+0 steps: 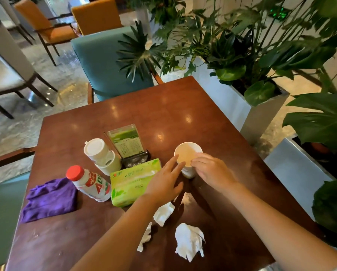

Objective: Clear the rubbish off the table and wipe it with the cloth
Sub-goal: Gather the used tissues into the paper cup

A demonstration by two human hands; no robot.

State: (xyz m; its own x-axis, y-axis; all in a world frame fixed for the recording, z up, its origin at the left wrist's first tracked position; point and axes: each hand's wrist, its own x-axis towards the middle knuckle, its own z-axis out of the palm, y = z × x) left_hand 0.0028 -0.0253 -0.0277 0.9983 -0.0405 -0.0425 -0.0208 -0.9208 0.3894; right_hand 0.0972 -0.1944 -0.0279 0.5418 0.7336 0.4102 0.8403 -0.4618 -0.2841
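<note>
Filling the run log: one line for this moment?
right hand: grips cup | left hand: open beside cup | tissues: on table | cloth: untouched

Red letters "AD" on the label of the red-capped milk bottle, small print on the green tissue pack and menu card too blurred to read

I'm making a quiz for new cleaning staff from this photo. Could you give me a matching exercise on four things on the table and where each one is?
Things:
1. purple cloth
2. open paper cup
3. crumpled tissues
4. green tissue pack

Places:
A. between the two hands
B. near left edge of the table
C. beside the red-capped bottle
D. near edge, between the forearms

Pairs: 1-B, 2-A, 3-D, 4-C
</note>
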